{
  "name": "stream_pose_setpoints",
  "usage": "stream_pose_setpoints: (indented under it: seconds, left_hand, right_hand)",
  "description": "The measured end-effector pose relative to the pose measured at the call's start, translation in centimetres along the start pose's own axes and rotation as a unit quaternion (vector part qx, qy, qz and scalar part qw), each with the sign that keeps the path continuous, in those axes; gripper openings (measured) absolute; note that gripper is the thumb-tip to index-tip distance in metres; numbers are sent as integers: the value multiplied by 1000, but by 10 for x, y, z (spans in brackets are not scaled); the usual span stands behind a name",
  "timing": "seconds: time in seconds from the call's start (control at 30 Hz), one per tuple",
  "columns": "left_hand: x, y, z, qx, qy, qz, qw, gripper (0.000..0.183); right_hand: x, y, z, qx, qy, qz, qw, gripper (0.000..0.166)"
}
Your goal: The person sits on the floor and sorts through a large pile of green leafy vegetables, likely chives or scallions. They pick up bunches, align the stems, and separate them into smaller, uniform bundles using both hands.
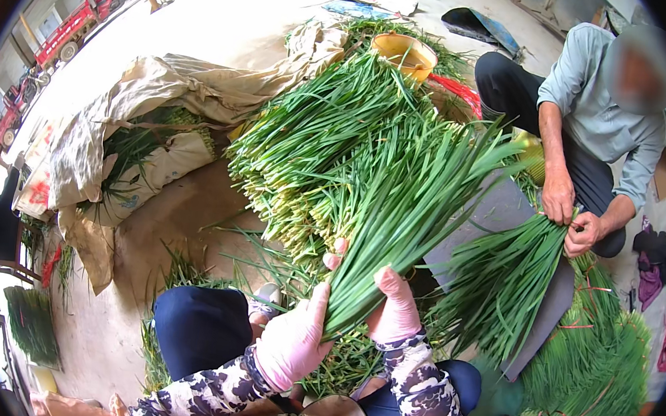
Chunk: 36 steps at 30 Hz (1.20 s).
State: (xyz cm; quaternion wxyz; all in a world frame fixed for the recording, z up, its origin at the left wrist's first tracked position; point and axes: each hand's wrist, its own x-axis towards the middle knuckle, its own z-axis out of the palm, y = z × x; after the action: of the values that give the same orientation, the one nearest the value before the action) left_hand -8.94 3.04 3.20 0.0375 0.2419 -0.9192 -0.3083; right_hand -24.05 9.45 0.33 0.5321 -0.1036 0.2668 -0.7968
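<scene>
Both my hands wear pink gloves. My left hand point(296, 343) grips a bunch of long green leaves, seemingly Chinese chives point(409, 233), near its lower end. On the bunch's other side is my right hand point(394, 307), its thumb up and its fingers wrapped against the leaves. The leaf tips fan out up and to the right. Just beyond lies a large heap of chives point(321, 146), its pale stem ends turned towards me. Loose leaves point(348, 360) cover the ground between my knees.
At right, a co-worker's hands point(572, 222) hold another bunch point(500, 278) over a grey board point(488, 217). Tied bundles point(588, 365) lie beside the board. A yellow bucket point(405, 55) stands behind the heap; a cloth sheet point(158, 89) covers more greens at left.
</scene>
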Motion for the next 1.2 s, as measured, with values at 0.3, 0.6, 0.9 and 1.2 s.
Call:
stream_pose_setpoints:
  seconds: [0.3, 0.6, 0.9, 1.2]
  left_hand:
    - [-3, -11, 16, -213, -48, 156, 963, 102]
    - [167, 95, -35, -293, 47, 257, 920, 95]
    - [273, 91, 33, -439, -67, 286, 849, 78]
    - [247, 81, 59, -387, 117, 166, 899, 56]
  right_hand:
    - [-4, -60, 22, -109, 36, -181, 977, 73]
    - [27, -151, 75, -488, 28, -412, 769, 34]
    - [78, -165, -23, -479, 123, -387, 778, 27]
    - [65, -148, 23, -499, 90, -373, 777, 25]
